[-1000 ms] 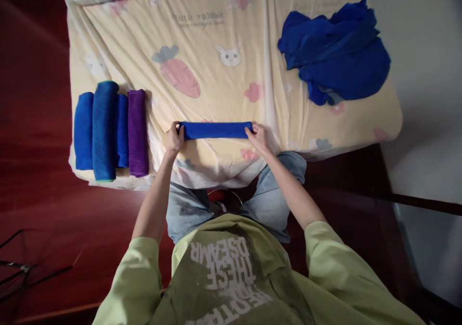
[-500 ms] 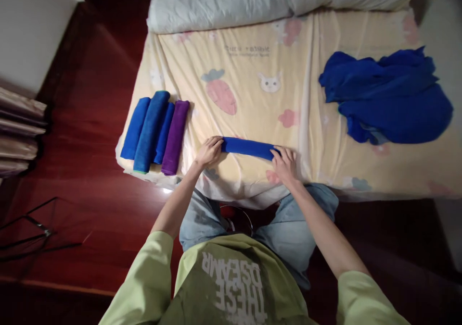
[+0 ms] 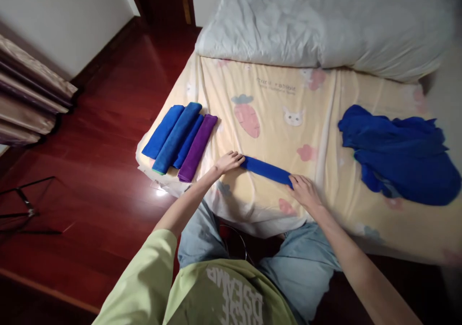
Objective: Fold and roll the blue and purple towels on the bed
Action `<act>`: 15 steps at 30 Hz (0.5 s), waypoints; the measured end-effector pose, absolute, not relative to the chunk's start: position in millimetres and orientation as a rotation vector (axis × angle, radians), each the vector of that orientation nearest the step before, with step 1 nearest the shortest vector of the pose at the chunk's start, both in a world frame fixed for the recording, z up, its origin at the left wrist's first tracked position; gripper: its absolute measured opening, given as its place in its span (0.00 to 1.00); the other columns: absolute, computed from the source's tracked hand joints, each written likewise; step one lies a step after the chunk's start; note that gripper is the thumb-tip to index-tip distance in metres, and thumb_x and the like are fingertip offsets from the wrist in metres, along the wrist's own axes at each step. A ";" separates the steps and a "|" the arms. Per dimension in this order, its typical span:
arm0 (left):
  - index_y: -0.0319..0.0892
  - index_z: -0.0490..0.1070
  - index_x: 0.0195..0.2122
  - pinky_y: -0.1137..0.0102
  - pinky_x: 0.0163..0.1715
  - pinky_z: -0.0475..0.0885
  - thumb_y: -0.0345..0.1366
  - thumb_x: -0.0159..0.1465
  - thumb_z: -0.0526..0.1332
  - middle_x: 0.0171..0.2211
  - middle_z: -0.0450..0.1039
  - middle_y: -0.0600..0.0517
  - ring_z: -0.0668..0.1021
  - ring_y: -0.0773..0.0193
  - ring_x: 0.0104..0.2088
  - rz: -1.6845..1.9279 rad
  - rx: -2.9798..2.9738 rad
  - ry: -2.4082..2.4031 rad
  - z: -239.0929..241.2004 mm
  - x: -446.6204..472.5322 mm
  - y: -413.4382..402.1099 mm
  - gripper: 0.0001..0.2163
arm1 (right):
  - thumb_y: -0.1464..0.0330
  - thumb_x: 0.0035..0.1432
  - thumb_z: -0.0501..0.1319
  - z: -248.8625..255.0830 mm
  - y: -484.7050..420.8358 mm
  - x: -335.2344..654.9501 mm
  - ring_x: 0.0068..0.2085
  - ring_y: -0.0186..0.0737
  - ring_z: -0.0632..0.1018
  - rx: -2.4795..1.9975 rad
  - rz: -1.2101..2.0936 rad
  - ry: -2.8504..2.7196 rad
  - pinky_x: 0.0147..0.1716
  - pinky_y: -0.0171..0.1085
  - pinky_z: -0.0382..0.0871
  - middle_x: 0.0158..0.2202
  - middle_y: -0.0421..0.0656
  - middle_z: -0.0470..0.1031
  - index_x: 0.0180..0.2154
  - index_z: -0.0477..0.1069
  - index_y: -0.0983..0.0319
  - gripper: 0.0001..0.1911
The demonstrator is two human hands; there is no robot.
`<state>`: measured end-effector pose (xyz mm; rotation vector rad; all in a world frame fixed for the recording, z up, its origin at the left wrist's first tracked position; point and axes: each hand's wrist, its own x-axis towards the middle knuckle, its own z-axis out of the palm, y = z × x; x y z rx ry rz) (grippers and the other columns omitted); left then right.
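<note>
A rolled blue cloth (image 3: 266, 170) lies across the near part of the yellow printed bed sheet (image 3: 274, 99). My left hand (image 3: 228, 162) grips its left end and my right hand (image 3: 305, 192) covers its right end. To the left, several rolled cloths sit side by side at the bed's corner: blue ones (image 3: 173, 135) and a purple one (image 3: 197, 147). A loose heap of blue cloths (image 3: 399, 152) lies at the right of the bed.
A grey-white duvet (image 3: 317, 22) covers the far end of the bed. Red wooden floor (image 3: 90, 137) runs along the left, with curtains (image 3: 29, 99) and a black metal stand (image 3: 25, 209) at the far left. My knees in jeans (image 3: 299, 272) touch the bed's edge.
The view has swung left and up, so the bed shifted right in frame. Both hands stay on the ends of the blue roll, which now lies slanted.
</note>
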<state>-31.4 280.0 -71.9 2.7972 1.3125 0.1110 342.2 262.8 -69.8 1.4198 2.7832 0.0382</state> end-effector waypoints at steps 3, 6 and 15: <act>0.35 0.69 0.54 0.61 0.44 0.67 0.29 0.73 0.47 0.47 0.75 0.40 0.76 0.57 0.44 0.085 2.806 1.350 -67.1 -30.0 273.4 0.14 | 0.74 0.58 0.58 -63.9 265.5 336.3 0.47 0.56 0.79 1.364 0.089 2.731 0.48 0.51 0.75 0.47 0.58 0.79 0.48 0.74 0.62 0.16; 0.35 0.70 0.54 0.62 0.45 0.67 0.29 0.74 0.45 0.46 0.75 0.41 0.76 0.56 0.43 0.087 2.826 1.384 -58.6 -30.4 266.2 0.17 | 0.77 0.55 0.57 -53.6 271.9 336.5 0.44 0.55 0.81 1.349 0.136 2.681 0.44 0.49 0.77 0.43 0.56 0.80 0.47 0.74 0.62 0.18; 0.39 0.65 0.60 0.60 0.50 0.68 0.26 0.73 0.47 0.53 0.73 0.40 0.75 0.56 0.50 0.565 2.717 1.429 -30.1 -103.4 186.8 0.18 | 0.78 0.55 0.52 9.7 347.8 264.1 0.49 0.54 0.79 1.233 0.163 2.912 0.48 0.49 0.74 0.48 0.54 0.78 0.50 0.75 0.61 0.23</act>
